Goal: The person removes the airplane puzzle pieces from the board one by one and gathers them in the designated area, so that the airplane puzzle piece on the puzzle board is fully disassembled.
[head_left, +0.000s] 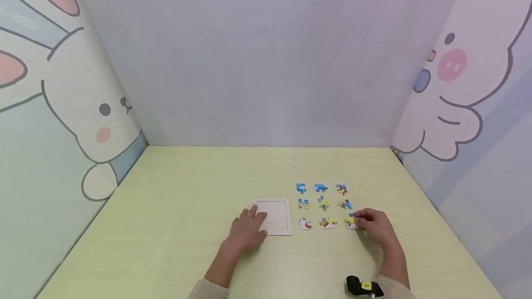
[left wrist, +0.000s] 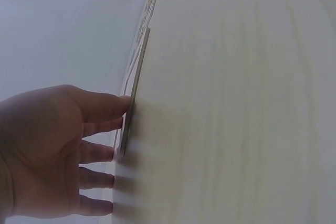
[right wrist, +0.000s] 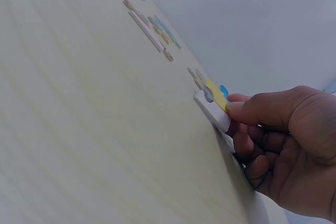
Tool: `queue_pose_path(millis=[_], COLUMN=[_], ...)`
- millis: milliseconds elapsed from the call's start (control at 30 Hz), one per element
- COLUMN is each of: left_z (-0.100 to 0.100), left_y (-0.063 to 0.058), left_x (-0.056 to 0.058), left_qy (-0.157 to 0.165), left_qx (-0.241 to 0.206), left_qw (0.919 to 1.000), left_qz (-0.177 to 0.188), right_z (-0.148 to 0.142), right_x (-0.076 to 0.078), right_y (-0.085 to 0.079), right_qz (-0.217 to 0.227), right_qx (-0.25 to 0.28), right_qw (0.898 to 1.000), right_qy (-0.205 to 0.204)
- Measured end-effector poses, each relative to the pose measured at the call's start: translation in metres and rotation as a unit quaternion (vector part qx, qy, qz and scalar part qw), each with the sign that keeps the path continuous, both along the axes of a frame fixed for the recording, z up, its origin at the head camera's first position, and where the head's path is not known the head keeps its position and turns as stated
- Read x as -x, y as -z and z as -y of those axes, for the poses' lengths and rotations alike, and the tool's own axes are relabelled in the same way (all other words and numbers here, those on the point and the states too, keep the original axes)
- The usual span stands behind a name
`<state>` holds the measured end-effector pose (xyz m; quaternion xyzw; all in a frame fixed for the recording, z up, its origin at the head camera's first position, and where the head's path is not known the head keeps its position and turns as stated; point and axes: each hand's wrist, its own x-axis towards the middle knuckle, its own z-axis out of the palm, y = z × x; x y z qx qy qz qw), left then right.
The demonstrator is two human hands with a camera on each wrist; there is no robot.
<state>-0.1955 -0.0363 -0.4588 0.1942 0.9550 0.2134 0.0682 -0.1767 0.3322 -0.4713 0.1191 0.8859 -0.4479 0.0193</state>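
Note:
A square, pale puzzle frame (head_left: 289, 218) lies flat on the table. My left hand (head_left: 247, 230) rests on its left edge with fingers spread and straight; in the left wrist view the thumb touches the near edge of the frame (left wrist: 137, 72). To the right, my right hand (head_left: 376, 227) pinches a yellow, blue and white jigsaw piece (head_left: 351, 221) between thumb and fingers. The right wrist view shows this jigsaw piece (right wrist: 212, 109) at the thumb tip, with the other fingers curled beneath.
Several more jigsaw pieces lie spaced in rows right of the frame, among them a white-and-red piece (head_left: 305, 224) and a blue piece (head_left: 301, 188). A black device with a yellow label (head_left: 365, 286) sits at my right wrist. Cartoon-printed walls (head_left: 453, 119) border the table.

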Motion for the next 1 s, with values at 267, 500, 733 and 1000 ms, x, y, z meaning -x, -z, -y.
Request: queue_pose_path(millis=[267,500,733,1000], left_z=[0.0,0.001,0.001,0.003], left_y=[0.006,0.009,0.016,0.017], left_x=[0.006,0.008,0.011,0.014], left_qy=[0.002,0.008,0.012,0.007], left_qx=[-0.002,-0.002,-0.016,-0.026], left_qw=[1.0,1.0,0.9994,0.9992], left_qz=[-0.007,-0.005,-0.03,-0.03], right_z=[0.001,0.0,0.0,-0.001], right_x=[0.003,0.004,0.003,0.002], right_y=[0.004,0.007,0.003,0.002], right_qz=[-0.013,-0.015,-0.017,-0.021], right_qx=[-0.008,-0.012,-0.012,0.02], right_qw=[1.0,1.0,1.0,0.999], right_qy=[0.014,0.015,0.016,0.025])
